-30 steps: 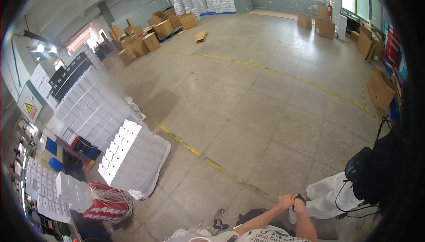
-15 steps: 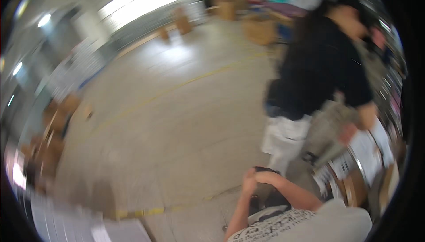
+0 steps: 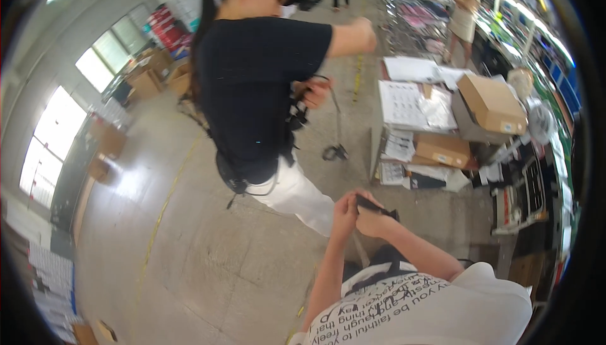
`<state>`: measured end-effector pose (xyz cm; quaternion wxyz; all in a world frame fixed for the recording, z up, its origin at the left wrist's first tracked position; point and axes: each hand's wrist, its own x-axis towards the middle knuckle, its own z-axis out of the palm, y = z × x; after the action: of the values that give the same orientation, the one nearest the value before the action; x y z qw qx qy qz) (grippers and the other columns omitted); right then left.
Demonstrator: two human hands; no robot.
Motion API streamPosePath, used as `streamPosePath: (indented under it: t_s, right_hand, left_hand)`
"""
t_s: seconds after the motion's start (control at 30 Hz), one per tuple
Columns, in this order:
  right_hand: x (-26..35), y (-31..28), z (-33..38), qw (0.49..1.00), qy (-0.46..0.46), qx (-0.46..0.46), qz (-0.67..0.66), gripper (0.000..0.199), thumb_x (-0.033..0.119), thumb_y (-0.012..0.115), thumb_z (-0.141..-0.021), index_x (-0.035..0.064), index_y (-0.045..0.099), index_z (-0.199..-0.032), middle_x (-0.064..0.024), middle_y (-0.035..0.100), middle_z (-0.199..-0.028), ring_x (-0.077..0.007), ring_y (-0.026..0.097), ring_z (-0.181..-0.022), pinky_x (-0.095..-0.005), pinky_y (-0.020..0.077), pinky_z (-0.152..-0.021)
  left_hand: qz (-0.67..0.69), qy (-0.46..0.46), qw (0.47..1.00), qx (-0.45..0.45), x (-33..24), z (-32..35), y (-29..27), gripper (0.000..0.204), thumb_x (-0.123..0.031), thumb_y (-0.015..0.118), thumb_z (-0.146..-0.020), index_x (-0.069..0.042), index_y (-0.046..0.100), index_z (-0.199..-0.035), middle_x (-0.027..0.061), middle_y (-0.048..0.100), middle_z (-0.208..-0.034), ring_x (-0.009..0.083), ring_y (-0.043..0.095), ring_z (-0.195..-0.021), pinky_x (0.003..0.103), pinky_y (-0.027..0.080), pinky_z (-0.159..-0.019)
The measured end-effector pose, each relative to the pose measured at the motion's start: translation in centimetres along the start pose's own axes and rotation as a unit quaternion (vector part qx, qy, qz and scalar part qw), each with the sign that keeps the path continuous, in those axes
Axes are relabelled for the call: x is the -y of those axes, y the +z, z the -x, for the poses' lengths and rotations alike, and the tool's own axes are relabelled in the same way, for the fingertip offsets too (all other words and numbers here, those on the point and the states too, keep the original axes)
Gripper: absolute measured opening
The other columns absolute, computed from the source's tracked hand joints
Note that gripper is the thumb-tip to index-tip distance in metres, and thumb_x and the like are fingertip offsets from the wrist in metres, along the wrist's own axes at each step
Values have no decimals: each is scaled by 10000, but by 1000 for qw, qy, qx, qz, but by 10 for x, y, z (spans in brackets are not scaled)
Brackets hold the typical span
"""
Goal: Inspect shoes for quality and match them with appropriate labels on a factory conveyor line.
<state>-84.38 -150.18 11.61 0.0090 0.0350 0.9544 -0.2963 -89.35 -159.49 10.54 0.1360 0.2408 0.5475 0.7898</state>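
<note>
My left hand (image 3: 344,211) and my right hand (image 3: 371,220) are together in front of my body, fingers closed and touching. A dark, flat, band-like thing (image 3: 368,204) runs from between the fingers along the back of my right hand toward the wrist, where a dark lump sits. My left fingers pinch near its front end. What my right fingers close on is hidden. Just ahead on the left stands a person in a black shirt (image 3: 259,86), white trousers and a black cap, one arm stretched out and the other hand near a dark cord.
A work table (image 3: 376,130) with papers and a cardboard box (image 3: 492,102) stands at the right, its shelf holding more cartons. A metal rack (image 3: 527,196) is beside it. Cable (image 3: 336,151) lies on the floor. Further off are two people, window light and stacked boxes.
My view has swung to the right, bringing the table and far people in. The person in black has turned and raised an arm. My hands stay together.
</note>
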Motion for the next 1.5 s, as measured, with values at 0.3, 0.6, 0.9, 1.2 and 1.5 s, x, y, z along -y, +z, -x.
streamPosePath:
  t_s: [0.3, 0.6, 0.9, 1.2, 1.5]
  right_hand:
    - [-1, -134, 131, 979, -82, 175, -69, 411, 165, 533, -870, -49, 458, -1213, -207, 569, -1101, -348, 593, -956, -426, 486, -801]
    - [-81, -239, 148, 811, -105, -284, -501, 126, 76, 598, -875, 12, 624, -980, -68, 682, -839, -132, 643, -769, -265, 501, -717]
    - [-54, -300, 94, 907, -164, -162, -354, 190, 50, 627, -855, -22, 606, -1029, -85, 677, -858, -111, 619, -769, -246, 488, -712]
    - [74, -318, 58, 846, -414, -124, -312, 326, 267, 648, -791, -55, 638, -843, -123, 664, -735, -187, 612, -651, -283, 458, -606]
    - [113, -229, -115, 976, -116, -91, -159, 200, 167, 627, -848, 0, 643, -957, -59, 675, -738, -167, 631, -600, -317, 496, -575]
  left_hand:
    - [-43, -107, 982, 150, 57, -46, 118, 281, -288, 456, -995, -54, 520, -853, -16, 526, -803, 58, 419, -735, 223, 379, -702]
    - [-148, -229, 930, 248, 163, 9, 247, 317, -292, 615, -881, -8, 530, -994, 103, 613, -849, 175, 561, -774, 312, 460, -704]
    - [-375, -307, 821, 302, 180, 103, 193, 327, -254, 599, -832, 71, 626, -856, 277, 637, -823, 393, 638, -846, 453, 480, -745]
    - [-386, -380, 757, 367, 152, 125, 79, 456, -402, 565, -868, 24, 629, -1019, 193, 663, -914, 328, 636, -867, 417, 481, -759]
    - [-381, -59, 894, 227, -218, 45, -103, 439, -275, 597, -872, -14, 550, -1223, 130, 612, -1156, 240, 595, -1042, 363, 466, -871]
